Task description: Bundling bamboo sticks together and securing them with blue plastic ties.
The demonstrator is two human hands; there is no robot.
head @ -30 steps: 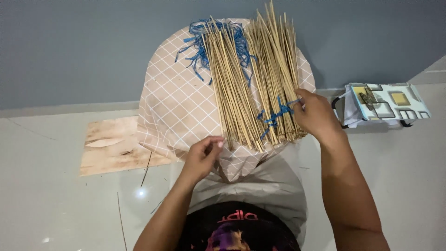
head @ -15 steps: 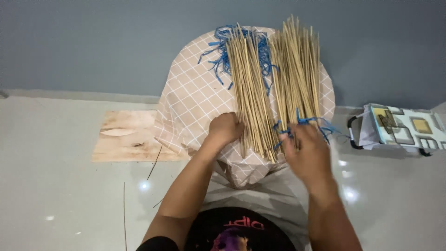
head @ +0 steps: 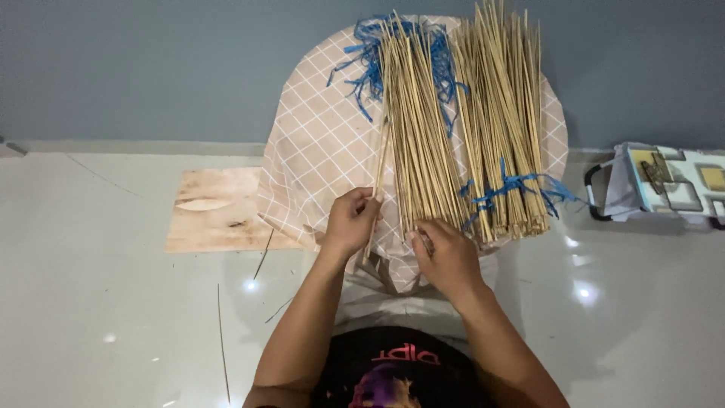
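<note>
The left hand [head: 349,221] pinches a few sticks [head: 377,177] drawn from the loose pile [head: 419,143] at 12 o'clock on the desk [head: 317,143]. The right hand [head: 445,253] presses closed on the pile's near ends. One tied bundle [head: 502,128] lies at 1 o'clock; the pile remains unbundled.

Right hand [head: 445,253] now off the tied bundle [head: 502,151], at loose sticks' [head: 419,143] near ends; left hand [head: 349,223] now pinching a few sticks [head: 377,170] aside.
</note>
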